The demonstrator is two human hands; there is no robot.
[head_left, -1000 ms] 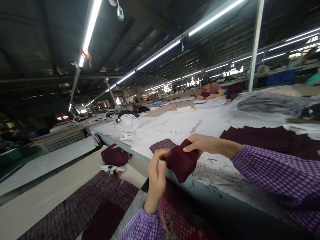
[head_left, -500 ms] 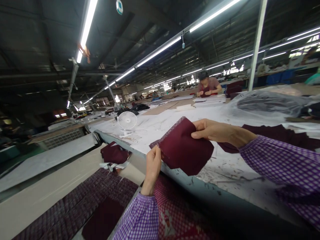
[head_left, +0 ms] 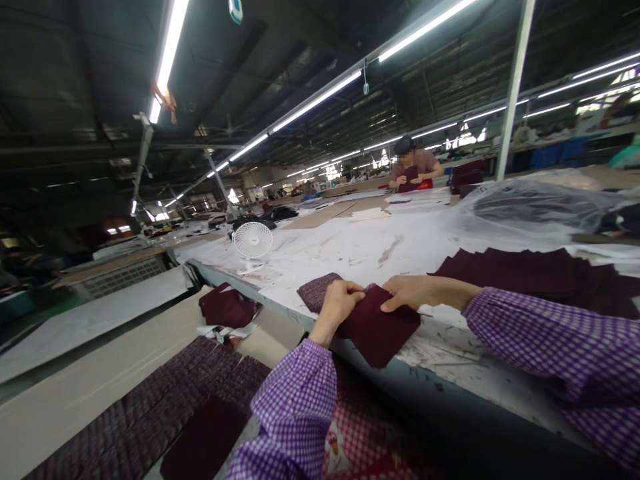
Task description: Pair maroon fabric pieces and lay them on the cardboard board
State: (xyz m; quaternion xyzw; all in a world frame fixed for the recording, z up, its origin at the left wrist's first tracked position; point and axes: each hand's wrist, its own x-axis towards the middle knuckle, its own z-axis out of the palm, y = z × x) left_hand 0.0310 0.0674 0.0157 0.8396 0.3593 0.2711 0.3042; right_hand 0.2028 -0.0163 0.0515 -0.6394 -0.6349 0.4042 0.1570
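Note:
Over the near edge of the white table, both hands hold a maroon fabric piece [head_left: 383, 337]. My left hand [head_left: 337, 307] pinches it near the middle of its upper edge, with the fingers closed. From the right, my right hand [head_left: 415, 293] grips the upper right edge between thumb and fingers. A speckled, greyish-maroon fabric part [head_left: 314, 291] shows left of my left hand; whether it belongs to the same piece I cannot tell. Fanned maroon fabric pieces [head_left: 520, 272] lie beside my right wrist.
A small white fan [head_left: 253, 241] stands near the table's left edge. Clear plastic sheeting [head_left: 545, 208] lies at the right. Below left are rows of speckled fabric [head_left: 150, 400], a plain maroon piece [head_left: 206, 437] and a maroon bundle [head_left: 227, 307]. Another person [head_left: 417, 167] handles maroon fabric farther back.
My left hand has moved up and right, from the fabric's left corner toward my right hand. The right hand has lowered slightly. The fabric hangs lower, and its speckled side shows at left.

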